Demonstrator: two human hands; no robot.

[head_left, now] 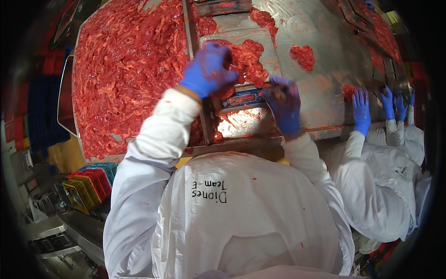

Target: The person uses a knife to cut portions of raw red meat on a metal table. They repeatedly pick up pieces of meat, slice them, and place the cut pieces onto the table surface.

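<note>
My left hand (206,70), in a blue glove, is at the left edge of a mound of raw red meat strips (248,60) on a metal scale platform (270,55). Its thumb stands apart from the curled fingers, and I see nothing held between them. Just right of the scale's blue-framed display (242,99) is my right hand (284,109), also gloved in blue. Motion smears its bent fingers; a reddish-brown patch shows among them, and I cannot make out whether it is held meat.
A large tray of meat strips (130,74) lies left of a metal divider (190,28). Another scale (223,6) stands farther back. A loose meat clump (302,57) rests on the steel table (320,93). Co-workers' gloved hands (361,111) are at the right; stacked crates (88,188) stand lower left.
</note>
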